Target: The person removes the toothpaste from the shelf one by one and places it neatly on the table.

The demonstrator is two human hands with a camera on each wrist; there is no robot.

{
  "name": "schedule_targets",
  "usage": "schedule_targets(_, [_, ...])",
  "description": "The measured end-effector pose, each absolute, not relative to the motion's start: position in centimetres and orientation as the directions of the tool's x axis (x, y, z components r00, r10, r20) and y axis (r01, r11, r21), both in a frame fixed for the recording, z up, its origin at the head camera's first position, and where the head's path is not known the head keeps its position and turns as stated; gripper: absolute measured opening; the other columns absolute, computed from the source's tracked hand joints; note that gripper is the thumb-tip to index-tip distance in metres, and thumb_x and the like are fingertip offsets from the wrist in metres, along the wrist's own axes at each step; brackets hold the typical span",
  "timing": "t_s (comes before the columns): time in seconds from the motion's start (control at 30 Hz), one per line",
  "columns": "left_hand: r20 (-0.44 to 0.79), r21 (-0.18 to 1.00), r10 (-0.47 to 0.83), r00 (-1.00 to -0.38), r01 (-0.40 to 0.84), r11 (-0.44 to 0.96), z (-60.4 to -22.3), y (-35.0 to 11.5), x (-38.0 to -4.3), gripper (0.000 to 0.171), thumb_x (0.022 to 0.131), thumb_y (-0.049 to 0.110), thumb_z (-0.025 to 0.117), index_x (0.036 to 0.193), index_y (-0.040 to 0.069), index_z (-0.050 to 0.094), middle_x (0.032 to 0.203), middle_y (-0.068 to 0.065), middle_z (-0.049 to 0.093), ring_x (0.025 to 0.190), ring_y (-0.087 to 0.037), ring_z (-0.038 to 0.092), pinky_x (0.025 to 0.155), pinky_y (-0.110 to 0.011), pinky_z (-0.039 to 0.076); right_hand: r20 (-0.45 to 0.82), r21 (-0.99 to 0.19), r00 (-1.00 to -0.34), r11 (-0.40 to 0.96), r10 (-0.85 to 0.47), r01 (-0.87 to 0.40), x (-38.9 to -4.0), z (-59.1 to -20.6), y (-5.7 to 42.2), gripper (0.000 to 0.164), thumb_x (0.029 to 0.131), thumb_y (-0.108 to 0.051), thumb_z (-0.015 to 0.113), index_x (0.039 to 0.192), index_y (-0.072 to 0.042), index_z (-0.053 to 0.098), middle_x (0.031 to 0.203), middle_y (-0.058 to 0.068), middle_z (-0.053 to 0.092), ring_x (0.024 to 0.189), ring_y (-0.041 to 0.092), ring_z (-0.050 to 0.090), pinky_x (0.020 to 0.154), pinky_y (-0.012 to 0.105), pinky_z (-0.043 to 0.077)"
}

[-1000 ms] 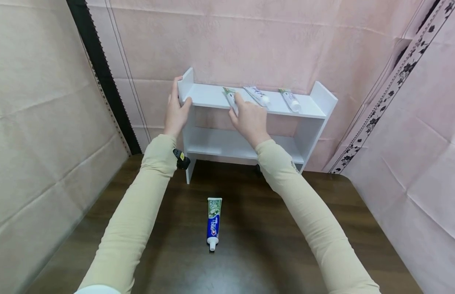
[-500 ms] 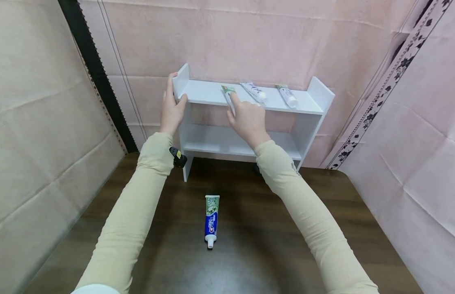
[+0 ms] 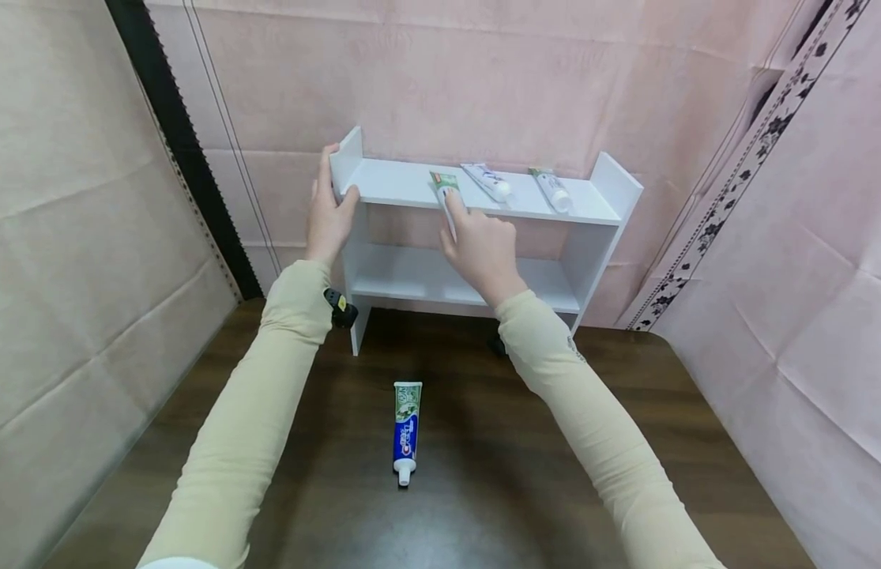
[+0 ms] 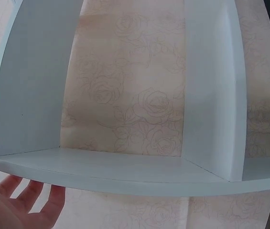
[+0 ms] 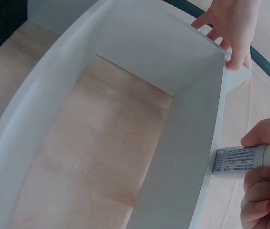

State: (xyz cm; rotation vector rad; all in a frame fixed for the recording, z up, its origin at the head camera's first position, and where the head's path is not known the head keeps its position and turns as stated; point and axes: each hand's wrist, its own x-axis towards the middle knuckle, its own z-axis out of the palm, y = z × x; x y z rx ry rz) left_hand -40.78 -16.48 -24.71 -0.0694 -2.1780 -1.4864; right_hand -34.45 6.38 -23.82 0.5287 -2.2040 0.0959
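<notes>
A white two-tier shelf (image 3: 404, 283) stands at the back of the table. My left hand (image 3: 329, 213) grips its left end panel, the thumb at the front edge and several fingers along the outer side, as the left wrist view shows. On the top board, my right hand (image 3: 483, 249) pinches a toothpaste tube (image 3: 444, 184) near its white cap, which hangs over the front edge. To its right lie a white-and-blue toothpaste tube (image 3: 487, 182) and another toothpaste tube (image 3: 551, 190), caps forward. A blue-and-green toothpaste tube (image 3: 406, 431) lies on the table, cap towards me.
The dark wooden table (image 3: 483, 474) stretches out in front of the shelf. Pale cloth (image 3: 483, 79) hangs behind it and at both sides. The shelf's lower board (image 3: 426, 276) bears nothing visible.
The head view has shifted slightly. My right hand and its toothpaste tube have moved a little to the right and forward on the top board. My left hand keeps its hold on the shelf.
</notes>
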Motion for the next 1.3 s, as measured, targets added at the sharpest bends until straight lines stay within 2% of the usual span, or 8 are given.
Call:
schedule_targets(0.13, [0.421,0.862,-0.228,-0.878,0.309,0.403,-24.9,-16.4,-40.7,0.061,0.099,0.027,0.045,0.145,0.055,0.018,0.151,-0.009,0.033,0.120,-0.023,0.044,0.095,-0.042,0.042,0.785,0.114,-0.522,0.906,-0.333,-0.407,-34.0,-24.5,6.5,0.020,0.091,-0.020,0.059,0.107,-0.008,0.055,0.052,0.009,0.052,0.042,0.023,0.043,0.040,0.034,0.028])
schedule_targets(0.23, [0.418,0.865,-0.230,-0.879,0.307,0.398,-24.9,-16.4,-40.8,0.061,0.098,0.027,0.044,0.145,0.057,0.018,0.151,-0.009,0.033,0.119,-0.023,0.044,0.094,-0.041,0.042,0.799,0.127,-0.500,0.906,-0.335,-0.404,-33.9,-24.8,6.5,0.019,0.089,-0.019,0.061,0.102,-0.007,0.054,0.052,0.010,0.052,0.041,0.024,0.044,0.039,0.037,0.031])
schedule_targets(0.43, [0.429,0.859,-0.237,-0.872,0.312,0.407,-24.7,-16.6,-40.9,0.062,0.098,0.026,0.045,0.143,0.059,0.018,0.150,-0.008,0.035,0.118,-0.023,0.045,0.092,-0.040,0.043,0.818,0.154,-0.458,0.900,-0.348,-0.408,-33.4,-25.1,6.7,0.018,0.089,-0.018,0.059,0.103,-0.007,0.056,0.056,0.012,0.057,0.041,0.025,0.048,0.038,0.038,0.034])
schedule_targets(0.63, [0.435,0.854,-0.240,-0.868,0.313,0.416,-24.8,-16.6,-40.9,0.061,0.099,0.027,0.044,0.143,0.058,0.018,0.150,-0.008,0.035,0.119,-0.023,0.045,0.093,-0.041,0.043,0.818,0.193,-0.429,0.885,-0.384,-0.423,-32.7,-25.8,7.3,0.017,0.092,-0.019,0.058,0.104,-0.007,0.057,0.055,0.010,0.056,0.039,0.019,0.040,0.038,0.032,0.025])
schedule_targets(0.77, [0.429,0.857,-0.238,-0.871,0.309,0.412,-24.8,-16.5,-40.9,0.060,0.099,0.028,0.044,0.143,0.060,0.018,0.151,-0.007,0.034,0.119,-0.022,0.045,0.092,-0.041,0.043,0.843,0.207,-0.373,0.874,-0.388,-0.441,-31.7,-26.9,8.1,0.016,0.091,-0.018,0.060,0.101,-0.006,0.058,0.053,0.008,0.052,0.038,0.016,0.034,0.039,0.028,0.021])
schedule_targets(1.03, [0.438,0.862,-0.246,-0.865,0.328,0.386,-24.8,-16.7,-40.8,0.061,0.098,0.025,0.043,0.145,0.056,0.019,0.151,-0.008,0.033,0.119,-0.021,0.044,0.092,-0.040,0.044,0.875,0.238,-0.230,0.794,-0.425,-0.560,-29.5,-30.1,9.2,0.024,0.086,-0.014,0.066,0.109,-0.008,0.065,0.053,0.004,0.049,0.041,0.012,0.027,0.039,0.025,0.021])
schedule_targets(1.13, [0.443,0.860,-0.245,-0.862,0.332,0.388,-24.6,-16.8,-40.8,0.061,0.098,0.025,0.044,0.144,0.056,0.020,0.149,-0.009,0.035,0.119,-0.021,0.045,0.093,-0.040,0.044,0.855,0.263,-0.226,0.766,-0.467,-0.586,-28.9,-30.9,9.4,0.029,0.083,-0.014,0.069,0.111,-0.009,0.066,0.054,0.003,0.049,0.042,0.011,0.028,0.040,0.023,0.020])
schedule_targets(1.3, [0.436,0.859,-0.233,-0.870,0.324,0.397,-24.7,-16.6,-40.8,0.060,0.099,0.027,0.043,0.144,0.056,0.019,0.149,-0.010,0.035,0.118,-0.022,0.045,0.092,-0.040,0.044,0.830,0.259,-0.271,0.767,-0.487,-0.587,-28.2,-31.8,10.0,0.031,0.083,-0.015,0.070,0.114,-0.011,0.066,0.057,0.002,0.053,0.043,0.011,0.032,0.040,0.022,0.022])
